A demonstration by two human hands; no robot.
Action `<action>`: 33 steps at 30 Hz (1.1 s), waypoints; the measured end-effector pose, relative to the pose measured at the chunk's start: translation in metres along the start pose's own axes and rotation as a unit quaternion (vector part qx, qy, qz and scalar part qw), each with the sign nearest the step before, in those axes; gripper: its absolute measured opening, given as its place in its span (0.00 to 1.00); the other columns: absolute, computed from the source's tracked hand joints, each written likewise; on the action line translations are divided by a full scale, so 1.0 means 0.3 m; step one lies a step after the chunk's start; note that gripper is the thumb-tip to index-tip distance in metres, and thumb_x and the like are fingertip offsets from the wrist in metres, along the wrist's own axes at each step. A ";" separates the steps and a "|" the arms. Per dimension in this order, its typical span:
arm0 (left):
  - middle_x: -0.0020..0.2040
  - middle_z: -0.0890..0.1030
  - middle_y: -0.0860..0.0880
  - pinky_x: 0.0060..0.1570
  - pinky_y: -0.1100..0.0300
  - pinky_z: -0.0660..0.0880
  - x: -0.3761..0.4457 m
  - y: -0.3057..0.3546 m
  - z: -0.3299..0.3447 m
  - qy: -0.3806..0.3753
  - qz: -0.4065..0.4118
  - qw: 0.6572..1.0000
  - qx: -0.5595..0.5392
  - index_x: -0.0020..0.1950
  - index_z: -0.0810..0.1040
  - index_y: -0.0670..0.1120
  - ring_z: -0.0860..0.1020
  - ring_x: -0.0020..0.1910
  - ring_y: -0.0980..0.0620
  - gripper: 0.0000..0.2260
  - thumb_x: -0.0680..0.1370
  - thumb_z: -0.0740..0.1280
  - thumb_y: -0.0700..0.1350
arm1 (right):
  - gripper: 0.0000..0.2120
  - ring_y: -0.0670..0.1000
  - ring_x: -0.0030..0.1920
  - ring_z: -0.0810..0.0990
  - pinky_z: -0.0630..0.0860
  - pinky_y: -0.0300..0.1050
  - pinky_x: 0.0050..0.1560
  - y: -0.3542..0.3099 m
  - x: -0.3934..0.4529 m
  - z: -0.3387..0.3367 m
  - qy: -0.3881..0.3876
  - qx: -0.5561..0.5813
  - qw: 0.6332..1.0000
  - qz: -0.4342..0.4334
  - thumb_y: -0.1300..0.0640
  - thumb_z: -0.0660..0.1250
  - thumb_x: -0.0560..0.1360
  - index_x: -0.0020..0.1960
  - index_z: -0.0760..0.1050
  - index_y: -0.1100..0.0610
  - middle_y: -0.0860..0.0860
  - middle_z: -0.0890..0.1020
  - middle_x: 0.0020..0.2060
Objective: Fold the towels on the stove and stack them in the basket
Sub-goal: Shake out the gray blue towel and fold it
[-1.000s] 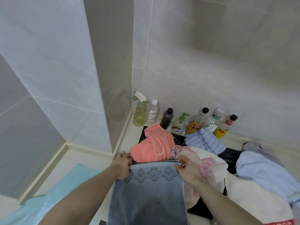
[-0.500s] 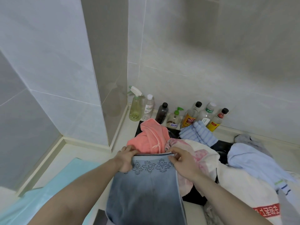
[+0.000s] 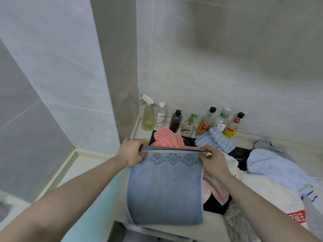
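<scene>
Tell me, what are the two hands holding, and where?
Both grip the blue-grey towel by its top edge: left hand at the left corner, right hand at the right.

Blue towel matt terry cloth; wall tiles glossy.

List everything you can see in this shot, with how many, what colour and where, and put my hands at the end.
blue-grey towel: 1, patterned band along top edge, held up in front, folded over
coral towel: 1, bunched behind the held towel
ribbed light-blue towel: 1, by the bottles
pale-blue towel: 1, heaped at right
white towel: 1, red print, lower right
pink-and-white towel: 1, under the right wrist
grey cloth: 1, far right on the counter
stove: 1, black, mostly covered
bottles: 7, along the back wall; green spray bottle leftmost
tiled wall: grey-white, behind
left hand: grips the towel's top left corner
right hand: pinches the top right corner
</scene>
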State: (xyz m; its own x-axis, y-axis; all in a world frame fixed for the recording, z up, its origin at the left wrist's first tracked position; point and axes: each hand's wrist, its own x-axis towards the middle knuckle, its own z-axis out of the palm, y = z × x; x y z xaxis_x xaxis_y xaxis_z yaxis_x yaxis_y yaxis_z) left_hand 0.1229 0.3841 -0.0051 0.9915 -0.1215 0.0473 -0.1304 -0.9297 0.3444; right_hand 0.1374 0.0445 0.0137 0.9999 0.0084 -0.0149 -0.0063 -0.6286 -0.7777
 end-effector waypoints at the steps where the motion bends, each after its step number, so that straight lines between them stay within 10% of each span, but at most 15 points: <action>1: 0.41 0.74 0.59 0.48 0.55 0.60 -0.003 0.004 -0.011 0.014 0.007 1.000 0.006 0.44 0.67 0.58 0.78 0.50 0.49 0.11 0.75 0.70 0.51 | 0.12 0.46 0.46 0.83 0.80 0.47 0.50 0.003 0.007 0.000 0.003 0.012 1.000 0.009 0.61 0.66 0.77 0.47 0.82 0.45 0.41 0.86 0.43; 17: 0.46 0.74 0.55 0.40 0.63 0.67 -0.312 0.013 0.168 0.006 0.139 0.990 0.024 0.46 0.75 0.53 0.73 0.45 0.52 0.10 0.68 0.68 0.40 | 0.20 0.49 0.41 0.81 0.75 0.43 0.42 0.248 -0.216 0.017 -0.047 -0.052 0.998 0.004 0.72 0.64 0.69 0.39 0.78 0.46 0.45 0.83 0.38; 33: 0.46 0.77 0.61 0.37 0.67 0.76 -0.547 -0.007 0.429 -0.196 0.151 0.965 0.083 0.44 0.82 0.60 0.77 0.43 0.59 0.17 0.58 0.79 0.49 | 0.15 0.41 0.43 0.78 0.76 0.42 0.45 0.464 -0.488 0.130 -0.144 -0.164 0.976 0.013 0.64 0.66 0.67 0.39 0.73 0.43 0.40 0.78 0.43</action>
State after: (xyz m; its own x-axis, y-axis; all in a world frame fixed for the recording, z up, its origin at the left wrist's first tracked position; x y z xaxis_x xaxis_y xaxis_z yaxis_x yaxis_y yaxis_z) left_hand -0.0392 0.3614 -0.1342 0.8371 -0.4875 -0.2482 -0.4437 -0.8704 0.2132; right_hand -0.0105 -0.0139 -0.1168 0.9530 0.1786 -0.2449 0.0219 -0.8465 -0.5320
